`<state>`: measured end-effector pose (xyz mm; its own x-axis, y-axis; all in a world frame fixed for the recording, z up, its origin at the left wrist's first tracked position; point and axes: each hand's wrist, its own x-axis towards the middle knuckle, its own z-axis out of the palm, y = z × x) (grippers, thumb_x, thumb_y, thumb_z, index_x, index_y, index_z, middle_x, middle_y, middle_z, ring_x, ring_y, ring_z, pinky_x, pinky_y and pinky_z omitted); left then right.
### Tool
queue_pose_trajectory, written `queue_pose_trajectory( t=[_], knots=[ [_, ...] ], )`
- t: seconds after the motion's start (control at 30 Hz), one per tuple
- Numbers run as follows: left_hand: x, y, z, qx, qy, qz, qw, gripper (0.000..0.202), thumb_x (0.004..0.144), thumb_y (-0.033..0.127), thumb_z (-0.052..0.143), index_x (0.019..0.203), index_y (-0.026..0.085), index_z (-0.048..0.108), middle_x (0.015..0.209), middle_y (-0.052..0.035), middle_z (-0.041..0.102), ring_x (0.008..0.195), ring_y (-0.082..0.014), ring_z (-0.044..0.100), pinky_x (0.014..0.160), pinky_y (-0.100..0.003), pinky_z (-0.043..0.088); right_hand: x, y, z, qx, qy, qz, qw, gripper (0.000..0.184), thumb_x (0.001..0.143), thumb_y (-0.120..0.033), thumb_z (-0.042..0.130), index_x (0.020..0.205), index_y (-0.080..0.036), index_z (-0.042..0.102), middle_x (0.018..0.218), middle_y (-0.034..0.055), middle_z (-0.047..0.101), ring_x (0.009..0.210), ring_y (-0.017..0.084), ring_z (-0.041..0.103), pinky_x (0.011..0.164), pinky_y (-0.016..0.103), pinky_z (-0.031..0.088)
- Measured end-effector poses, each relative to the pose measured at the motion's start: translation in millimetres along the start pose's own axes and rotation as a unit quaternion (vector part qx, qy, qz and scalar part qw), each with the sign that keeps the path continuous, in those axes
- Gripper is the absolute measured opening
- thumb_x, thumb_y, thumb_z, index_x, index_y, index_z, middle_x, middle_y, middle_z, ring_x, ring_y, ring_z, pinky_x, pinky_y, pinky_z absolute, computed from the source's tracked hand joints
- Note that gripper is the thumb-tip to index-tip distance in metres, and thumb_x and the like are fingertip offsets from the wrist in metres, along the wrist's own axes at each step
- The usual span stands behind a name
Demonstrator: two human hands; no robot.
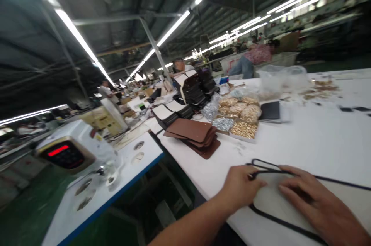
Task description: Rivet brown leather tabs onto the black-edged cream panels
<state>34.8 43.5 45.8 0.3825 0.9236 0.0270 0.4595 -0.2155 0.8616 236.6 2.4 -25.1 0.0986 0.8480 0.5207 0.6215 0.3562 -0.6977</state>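
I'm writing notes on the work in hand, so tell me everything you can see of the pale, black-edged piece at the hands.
The pale piece looks flat, smooth and greyish-beige, with black edging along its visible sides and a thin black loop by its left end. It is at the near side of the white table. The left hand grips its left end; the right hand is over it, its grip unclear. It runs out of the picture. Its material cannot be told.

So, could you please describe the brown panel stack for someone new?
On the white table, find the bagged gold pieces. Just left, near the table's edge, lies the splayed brown panel stack; its brown faces set it apart from the white-topped dark stacks behind.
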Motion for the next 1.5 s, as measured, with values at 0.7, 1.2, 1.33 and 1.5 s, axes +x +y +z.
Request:
queue_pose_trajectory(
  t=[0.7,1.2,1.33,1.5],
  knots=[
    [-27.5,-53.6,22.3,-0.023,0.110,0.285,0.952,0.035,0.082,0.001,0.070,0.108,0.023,0.063,0.116,-0.0085,0.072,0.109,-0.0220,0.072,0.092,-0.038,0.063,-29.6,-50.8,-19.6,-0.043,-0.042,-0.119,0.991,0.013,0.093,-0.013,0.065,0.099,-0.024,0.069,0.109,0.0071,0.064,0.099,0.017,0.068,0.084,0.027,0.062],
    [-23.7,-54.6,15.0,-0.073,0.066,0.263,0.960,0.033,0.085,0.003,0.068,0.109,0.025,0.070,0.115,-0.0078,0.074,0.109,-0.0241,0.073,0.090,-0.041,0.065,-20.0,-50.2,-17.0,-0.010,-0.044,-0.060,0.997,0.008,0.094,-0.020,0.066,0.097,-0.025,0.070,0.112,0.0082,0.065,0.104,0.023,0.066,0.087,0.039,0.062],
    [-17.2,-53.8,11.1,-0.115,0.048,0.188,0.974,0.020,0.088,0.009,0.068,0.101,0.024,0.073,0.108,-0.0060,0.076,0.104,-0.0224,0.073,0.091,-0.040,0.063,-10.0,-50.7,-12.1,0.016,-0.086,-0.062,0.994,0.009,0.093,-0.019,0.068,0.098,-0.026,0.072,0.131,0.0079,0.057,0.113,0.023,0.062,0.093,0.041,0.060],
    [-11.0,-56.9,5.1,-0.181,0.006,0.124,0.976,0.016,0.093,0.016,0.064,0.103,0.023,0.075,0.110,-0.0066,0.075,0.104,-0.0225,0.072,0.090,-0.037,0.061,1.5,-46.0,1.6,0.033,-0.103,-0.051,0.993,0.011,0.094,-0.016,0.068,0.098,-0.025,0.073,0.140,0.0073,0.049,0.097,0.017,0.063,0.087,0.039,0.060]
  ],
)
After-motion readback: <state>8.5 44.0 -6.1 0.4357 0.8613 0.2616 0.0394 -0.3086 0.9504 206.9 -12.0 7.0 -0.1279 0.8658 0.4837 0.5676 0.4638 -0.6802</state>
